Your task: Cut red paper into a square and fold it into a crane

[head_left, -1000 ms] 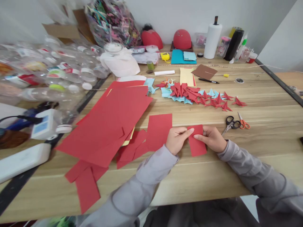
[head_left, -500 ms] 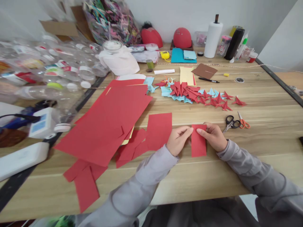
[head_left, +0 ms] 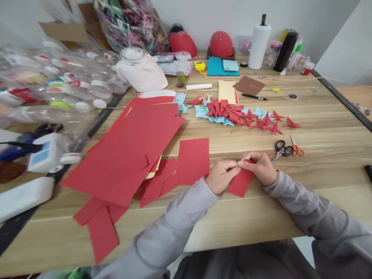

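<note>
My left hand (head_left: 222, 175) and my right hand (head_left: 259, 166) pinch the upper edge of a small red paper rectangle (head_left: 241, 183), their fingertips meeting at its top left corner. The paper tilts, its lower end pointing down and left over the table. Fingers cover much of its top edge. Left of my left hand lies a red paper square (head_left: 193, 161). Beyond my hands is a row of folded red paper cranes (head_left: 222, 108) mixed with light blue ones (head_left: 223, 120). Black-handled scissors (head_left: 281, 150) and orange-handled scissors (head_left: 297, 148) lie just past my right hand.
Large red paper sheets (head_left: 130, 143) are piled to the left, with red offcuts (head_left: 103, 232) nearer the front edge. Plastic bottles (head_left: 66, 85) crowd the far left. A black pen (head_left: 254, 97), yellow paper (head_left: 227, 92) and a white paper roll (head_left: 259, 46) are toward the back.
The red paper rectangle has turned from upright to tilted, its lower end swinging left. My right hand has shifted left, so the fingertips of both hands now meet.
</note>
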A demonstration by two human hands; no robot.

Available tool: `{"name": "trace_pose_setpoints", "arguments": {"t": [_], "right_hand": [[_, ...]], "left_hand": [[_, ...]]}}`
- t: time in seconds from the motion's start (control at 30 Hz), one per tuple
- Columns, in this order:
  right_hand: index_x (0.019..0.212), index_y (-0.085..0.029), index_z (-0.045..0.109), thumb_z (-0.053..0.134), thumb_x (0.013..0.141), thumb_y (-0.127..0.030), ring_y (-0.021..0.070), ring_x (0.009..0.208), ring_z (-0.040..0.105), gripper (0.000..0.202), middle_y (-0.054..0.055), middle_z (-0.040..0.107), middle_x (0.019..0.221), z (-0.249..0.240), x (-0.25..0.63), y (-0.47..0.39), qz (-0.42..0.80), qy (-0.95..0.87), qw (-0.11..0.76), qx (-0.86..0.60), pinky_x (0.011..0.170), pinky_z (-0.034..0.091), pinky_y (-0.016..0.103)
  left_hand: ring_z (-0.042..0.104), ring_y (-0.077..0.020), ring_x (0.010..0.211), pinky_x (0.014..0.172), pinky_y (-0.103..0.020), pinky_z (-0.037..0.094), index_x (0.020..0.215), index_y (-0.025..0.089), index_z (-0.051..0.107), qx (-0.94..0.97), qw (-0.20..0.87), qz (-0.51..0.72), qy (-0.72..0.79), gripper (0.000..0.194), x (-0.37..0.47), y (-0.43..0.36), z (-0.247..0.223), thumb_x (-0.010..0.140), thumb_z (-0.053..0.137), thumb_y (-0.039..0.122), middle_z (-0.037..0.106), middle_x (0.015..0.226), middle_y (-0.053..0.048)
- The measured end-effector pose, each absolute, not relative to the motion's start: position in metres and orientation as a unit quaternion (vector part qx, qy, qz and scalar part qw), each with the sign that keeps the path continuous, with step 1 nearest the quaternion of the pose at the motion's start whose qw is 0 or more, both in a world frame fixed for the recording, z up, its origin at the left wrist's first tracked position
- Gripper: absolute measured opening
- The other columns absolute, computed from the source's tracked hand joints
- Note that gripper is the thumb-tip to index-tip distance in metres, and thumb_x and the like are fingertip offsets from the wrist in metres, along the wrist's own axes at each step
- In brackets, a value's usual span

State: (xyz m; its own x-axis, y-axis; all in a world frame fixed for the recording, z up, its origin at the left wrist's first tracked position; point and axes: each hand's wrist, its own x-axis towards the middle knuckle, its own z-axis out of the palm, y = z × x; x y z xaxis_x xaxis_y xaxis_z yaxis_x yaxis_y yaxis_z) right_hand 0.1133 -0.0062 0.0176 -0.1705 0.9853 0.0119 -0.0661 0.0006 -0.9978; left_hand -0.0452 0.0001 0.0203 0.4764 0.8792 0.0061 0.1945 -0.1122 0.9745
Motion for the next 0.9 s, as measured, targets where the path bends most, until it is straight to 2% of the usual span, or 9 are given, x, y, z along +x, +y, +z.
{"name": "trace_pose_setpoints", "arguments": {"t": [0.2,0.33,0.47,0.6,0.73,0.83,0.9], "right_hand": [[0.05,-0.018,0.056,0.08,0.058,-0.033,0.008,0.051,0.045,0.029,-0.004,0.055,0.055,0.016,0.116,0.0,0.568,-0.399,0.555,-0.459,0.049,0.036,0.022],[0.05,-0.018,0.051,0.084,0.047,-0.033,0.0081,0.047,0.044,0.036,-0.005,0.051,0.051,0.023,0.121,0.007,0.581,-0.282,0.588,-0.487,0.045,0.035,0.022],[0.051,-0.019,0.048,0.084,0.046,-0.035,0.0081,0.045,0.045,0.04,-0.005,0.049,0.05,0.027,0.128,0.012,0.589,-0.223,0.603,-0.49,0.044,0.038,0.022],[0.052,-0.019,0.048,0.083,0.048,-0.037,0.0082,0.045,0.044,0.04,-0.005,0.049,0.049,0.024,0.126,0.009,0.588,-0.272,0.58,-0.493,0.043,0.036,0.022],[0.054,-0.018,0.052,0.08,0.058,-0.038,0.0068,0.047,0.042,0.034,-0.005,0.052,0.052,0.017,0.118,0.002,0.572,-0.359,0.571,-0.468,0.046,0.034,0.021],[0.057,-0.018,0.058,0.077,0.063,-0.037,0.0073,0.051,0.046,0.027,-0.004,0.057,0.058,0.016,0.117,0.0,0.559,-0.396,0.569,-0.456,0.05,0.038,0.021],[0.058,-0.019,0.061,0.078,0.062,-0.037,0.0085,0.054,0.048,0.025,-0.003,0.06,0.06,0.017,0.119,0.0,0.552,-0.424,0.549,-0.463,0.052,0.04,0.022]], "left_hand": [[0.039,-0.0093,0.049,0.05,-0.024,0.033,0.044,0.016,0.047,0.687,0.535,0.325,0.369,0.034,-0.049,0.003,0.03,0.076,0.052,0.028,0.041,0.048,0.003],[0.051,-0.0103,0.043,0.043,-0.022,0.037,0.049,0.015,0.058,0.622,0.593,0.324,0.397,0.027,-0.054,0.004,0.032,0.073,0.053,0.027,0.053,0.051,-0.001],[0.051,-0.0103,0.038,0.04,-0.022,0.038,0.049,0.015,0.058,0.577,0.592,0.384,0.411,0.022,-0.06,0.006,0.03,0.068,0.053,0.024,0.056,0.048,-0.001],[0.054,-0.0112,0.045,0.046,-0.022,0.042,0.056,0.015,0.06,0.566,0.544,0.449,0.426,0.021,-0.057,0.005,0.028,0.072,0.055,0.028,0.06,0.054,-0.002],[0.056,-0.0123,0.055,0.053,-0.023,0.044,0.07,0.015,0.067,0.628,0.518,0.406,0.416,0.013,-0.048,0.0,0.024,0.068,0.065,0.027,0.065,0.062,-0.002],[0.055,-0.0124,0.054,0.053,-0.024,0.044,0.067,0.015,0.068,0.644,0.502,0.392,0.423,0.012,-0.046,-0.001,0.024,0.068,0.066,0.027,0.066,0.061,-0.002],[0.056,-0.0133,0.057,0.056,-0.024,0.045,0.063,0.015,0.067,0.62,0.477,0.426,0.454,0.014,-0.049,0.002,0.025,0.068,0.067,0.028,0.066,0.062,-0.002]]}}
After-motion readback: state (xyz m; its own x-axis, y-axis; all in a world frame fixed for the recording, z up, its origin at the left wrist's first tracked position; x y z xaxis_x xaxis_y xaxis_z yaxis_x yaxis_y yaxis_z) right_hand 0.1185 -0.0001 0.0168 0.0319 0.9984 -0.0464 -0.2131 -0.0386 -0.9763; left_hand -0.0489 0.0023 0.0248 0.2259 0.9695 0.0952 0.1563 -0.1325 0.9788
